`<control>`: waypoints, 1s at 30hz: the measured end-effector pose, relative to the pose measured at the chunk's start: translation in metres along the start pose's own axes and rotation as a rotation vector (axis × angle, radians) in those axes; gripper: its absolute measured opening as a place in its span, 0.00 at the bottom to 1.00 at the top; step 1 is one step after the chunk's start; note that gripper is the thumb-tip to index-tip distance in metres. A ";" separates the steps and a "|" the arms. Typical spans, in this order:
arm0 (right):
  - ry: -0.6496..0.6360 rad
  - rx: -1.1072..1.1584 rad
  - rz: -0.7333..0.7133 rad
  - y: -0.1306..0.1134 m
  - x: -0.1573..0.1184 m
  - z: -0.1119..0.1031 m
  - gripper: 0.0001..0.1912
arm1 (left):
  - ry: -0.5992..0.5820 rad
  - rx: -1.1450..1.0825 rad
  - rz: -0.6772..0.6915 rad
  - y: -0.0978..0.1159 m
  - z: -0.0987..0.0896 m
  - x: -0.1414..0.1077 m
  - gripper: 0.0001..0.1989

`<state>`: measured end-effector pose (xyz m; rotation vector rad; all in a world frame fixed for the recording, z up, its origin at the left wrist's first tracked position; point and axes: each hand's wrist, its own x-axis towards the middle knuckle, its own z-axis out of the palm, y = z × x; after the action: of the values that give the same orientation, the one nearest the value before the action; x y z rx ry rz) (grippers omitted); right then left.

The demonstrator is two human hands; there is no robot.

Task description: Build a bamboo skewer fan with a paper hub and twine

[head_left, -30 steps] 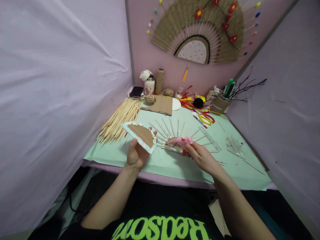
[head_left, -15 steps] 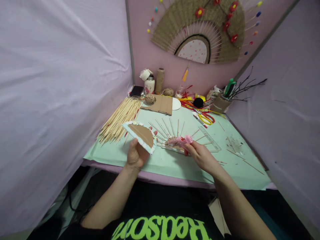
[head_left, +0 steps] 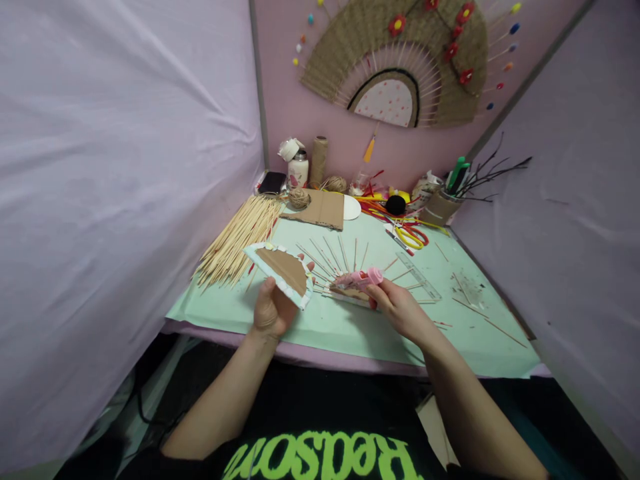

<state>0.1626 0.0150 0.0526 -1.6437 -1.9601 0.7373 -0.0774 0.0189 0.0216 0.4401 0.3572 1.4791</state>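
Note:
My left hand [head_left: 274, 308] grips a half-round cardboard piece [head_left: 286, 268] with a pale blue-white folded edge, held tilted above the table. In my right hand [head_left: 395, 303] is a pink glue gun [head_left: 364, 279], its nozzle pointing left. Beneath the gun lies another half-round cardboard base [head_left: 345, 293], partly hidden by it. Thin sticks [head_left: 343, 252] fan out from that base across the green tabletop.
A heap of bamboo sticks [head_left: 239, 243] lies at the left. Behind are a cardboard sheet [head_left: 320, 212], twine ball [head_left: 299, 198], yellow-handled scissors [head_left: 411, 237] and white bottle [head_left: 299, 170]. A clear ruler [head_left: 420, 277] rests at right. A decorated fan [head_left: 390, 67] hangs on the wall.
Both hands stay almost still, still holding the cardboard piece and the glue gun. The whole view has shifted very slightly.

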 end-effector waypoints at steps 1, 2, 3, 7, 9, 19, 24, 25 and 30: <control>0.004 0.004 0.005 0.000 0.001 0.000 0.22 | -0.001 0.001 0.002 0.000 0.000 0.000 0.32; 0.007 0.007 0.009 0.000 0.001 0.000 0.21 | -0.001 0.003 0.004 0.000 0.000 0.000 0.32; 0.010 0.009 0.011 0.000 0.002 0.001 0.21 | -0.001 0.005 0.006 0.000 0.000 0.000 0.32; 0.024 -0.006 0.026 0.000 0.004 0.001 0.22 | 0.003 0.019 0.013 0.000 0.001 0.000 0.31; 0.026 -0.014 0.035 0.000 0.006 0.001 0.23 | 0.007 0.027 0.011 0.001 0.001 0.000 0.31; 0.060 -0.043 0.068 0.006 0.010 -0.001 0.25 | -0.012 0.004 0.001 0.001 -0.001 -0.001 0.33; 0.084 -0.031 0.067 0.010 0.011 -0.003 0.25 | 0.003 0.026 0.015 0.000 -0.001 0.000 0.33; 0.086 -0.025 0.065 0.011 0.012 -0.003 0.24 | 0.007 0.029 0.015 0.000 -0.001 0.000 0.34; 0.074 0.041 0.052 0.009 0.012 -0.006 0.23 | 0.017 0.035 0.014 0.001 0.000 0.000 0.34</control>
<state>0.1710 0.0285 0.0510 -1.6786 -1.8455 0.7212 -0.0778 0.0192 0.0222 0.4587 0.3943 1.4924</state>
